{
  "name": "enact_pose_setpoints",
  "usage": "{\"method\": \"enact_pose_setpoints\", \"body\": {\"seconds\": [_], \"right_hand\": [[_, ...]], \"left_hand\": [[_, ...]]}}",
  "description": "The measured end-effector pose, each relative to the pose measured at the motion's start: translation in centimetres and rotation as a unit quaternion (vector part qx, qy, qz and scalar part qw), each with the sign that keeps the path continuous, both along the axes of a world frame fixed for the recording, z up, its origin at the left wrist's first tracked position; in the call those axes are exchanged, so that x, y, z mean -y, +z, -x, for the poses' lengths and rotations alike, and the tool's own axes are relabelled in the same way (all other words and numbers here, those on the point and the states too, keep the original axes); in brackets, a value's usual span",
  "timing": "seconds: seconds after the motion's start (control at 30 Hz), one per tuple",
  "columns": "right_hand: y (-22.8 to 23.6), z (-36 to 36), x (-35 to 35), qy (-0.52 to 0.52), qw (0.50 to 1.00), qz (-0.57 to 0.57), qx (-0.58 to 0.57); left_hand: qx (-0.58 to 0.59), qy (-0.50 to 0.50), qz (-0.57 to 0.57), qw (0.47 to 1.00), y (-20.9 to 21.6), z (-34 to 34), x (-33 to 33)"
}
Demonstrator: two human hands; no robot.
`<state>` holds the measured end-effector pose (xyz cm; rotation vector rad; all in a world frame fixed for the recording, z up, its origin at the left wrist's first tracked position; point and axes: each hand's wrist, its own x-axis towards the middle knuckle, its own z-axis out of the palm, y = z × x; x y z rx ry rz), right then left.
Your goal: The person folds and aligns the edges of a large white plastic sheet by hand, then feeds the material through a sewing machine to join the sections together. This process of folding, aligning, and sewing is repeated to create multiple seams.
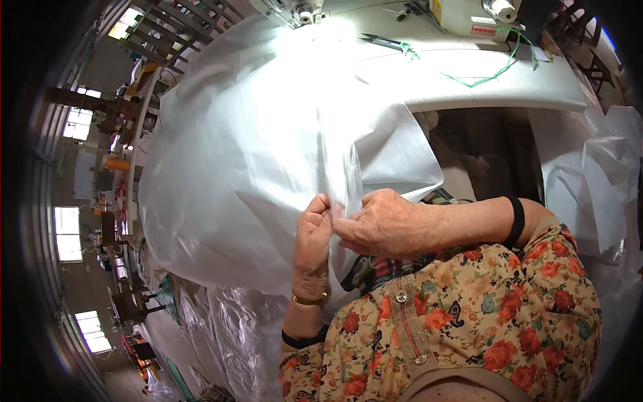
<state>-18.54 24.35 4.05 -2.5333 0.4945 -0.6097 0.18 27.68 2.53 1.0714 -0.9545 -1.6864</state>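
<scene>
A large white woven-plastic sheet spreads from the lit machine bed down to my lap. My left hand is closed, pinching the near end of its gathered, folded edge. Close beside it, my right hand is also closed, thumb and fingers pressed on the same edge from the other side. The fold runs up from my fingers toward the sewing machine's needle area, where glare hides detail. The sheet covers part of the bed, and a loose flap stands out to the right of the fold.
On the white machine table lie dark thread snips and a loop of green cord. Right of the sheet is a dark opening below the table edge. More white sheeting hangs at right; crumpled clear film lies lower left.
</scene>
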Motion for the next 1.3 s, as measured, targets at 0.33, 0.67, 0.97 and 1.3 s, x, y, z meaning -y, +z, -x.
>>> {"method": "enact_pose_setpoints", "body": {"seconds": [0.33, 0.67, 0.97, 1.3], "right_hand": [[-0.9, -0.9, 0.0, 0.016, 0.999, 0.050, 0.009], [-3.2, 0.1, 1.9, -0.220, 0.917, -0.091, 0.321], [-5.4, -3.4, 2.2, -0.038, 0.986, -0.156, -0.052], [-6.2, 7.3, 3.0, -0.450, 0.860, 0.147, 0.191]], "left_hand": [[0.008, 0.108, -0.024, 0.994, 2.6, 2.1, 0.1], [0.070, 0.095, -0.008, 0.993, 0.3, -1.2, 0.5], [0.073, 0.113, 0.007, 0.991, 0.9, -0.5, 0.5], [0.081, 0.088, 0.042, 0.992, 0.7, -0.1, 0.3]]}}
